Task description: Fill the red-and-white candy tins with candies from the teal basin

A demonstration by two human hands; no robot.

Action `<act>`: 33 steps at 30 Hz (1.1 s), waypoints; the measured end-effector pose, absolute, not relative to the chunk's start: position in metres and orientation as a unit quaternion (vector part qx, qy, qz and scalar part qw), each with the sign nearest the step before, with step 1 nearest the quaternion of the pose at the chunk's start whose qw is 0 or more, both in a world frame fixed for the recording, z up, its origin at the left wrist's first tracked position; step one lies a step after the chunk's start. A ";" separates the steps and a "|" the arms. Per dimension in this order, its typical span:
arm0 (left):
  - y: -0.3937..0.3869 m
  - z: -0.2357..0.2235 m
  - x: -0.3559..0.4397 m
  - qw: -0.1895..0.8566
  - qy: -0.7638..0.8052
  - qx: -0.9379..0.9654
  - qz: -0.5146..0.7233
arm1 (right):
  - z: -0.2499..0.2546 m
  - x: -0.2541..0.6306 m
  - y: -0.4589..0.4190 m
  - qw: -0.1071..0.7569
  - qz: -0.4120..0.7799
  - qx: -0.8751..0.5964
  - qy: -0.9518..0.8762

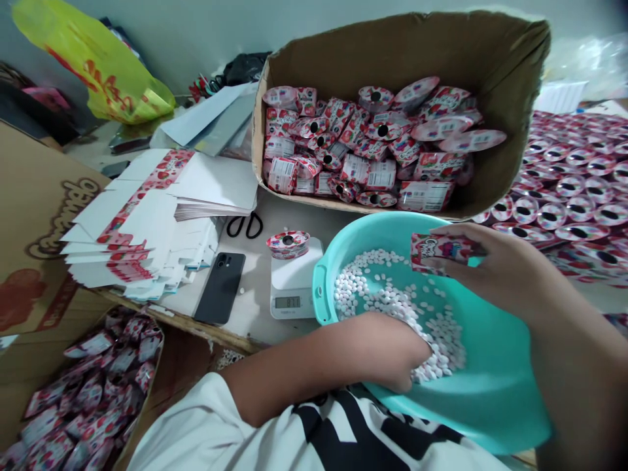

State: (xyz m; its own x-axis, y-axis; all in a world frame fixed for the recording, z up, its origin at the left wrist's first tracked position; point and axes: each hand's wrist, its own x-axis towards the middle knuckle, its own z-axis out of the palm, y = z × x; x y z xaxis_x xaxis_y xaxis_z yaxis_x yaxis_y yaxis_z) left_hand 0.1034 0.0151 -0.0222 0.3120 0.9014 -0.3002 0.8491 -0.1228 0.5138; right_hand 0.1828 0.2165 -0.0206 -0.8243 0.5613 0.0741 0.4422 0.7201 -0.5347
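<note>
My right hand (471, 252) pinches a small red-and-pink printed candy box (432, 252) above the far side of a turquoise plastic basin (495, 399). Low in the basin, my left hand (400, 353) reaches into a spread of small white tablet candies (387, 294); its fingers are hidden from view. Left of the basin is a white digital scale (289, 278) with digits on its display. On its platform rests another candy box (288, 243), its dark oval opening facing up.
Behind the basin stands a cardboard carton (407, 46) of candy boxes. Many upright boxes (569, 190) crowd the right. At left lie a phone (220, 288), black-handled scissors (245, 226) and stacked flat cartons (142, 216). A lower carton holds more boxes (93, 392).
</note>
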 end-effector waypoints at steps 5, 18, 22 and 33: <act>0.015 -0.021 0.104 0.307 0.586 0.749 0.042 | -0.022 0.181 0.216 0.123 0.281 -0.258 -0.916; 0.015 -0.014 0.103 0.295 0.592 0.748 0.052 | -0.014 0.182 0.211 0.120 0.261 -0.253 -0.924; 0.015 -0.014 0.103 0.301 0.592 0.746 0.050 | -0.016 0.182 0.212 0.105 0.265 -0.262 -0.922; 0.012 -0.017 0.103 0.284 0.603 0.741 0.075 | -0.027 0.183 0.221 0.040 0.243 -0.241 -0.939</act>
State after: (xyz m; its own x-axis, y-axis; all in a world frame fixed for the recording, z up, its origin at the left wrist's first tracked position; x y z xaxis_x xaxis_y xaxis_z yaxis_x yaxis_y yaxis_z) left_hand 0.1033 0.0124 -0.0172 0.2607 0.9374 -0.2308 0.8518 -0.1109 0.5119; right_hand 0.1831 0.2212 -0.0268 -0.8805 0.4721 -0.0427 0.4334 0.7653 -0.4760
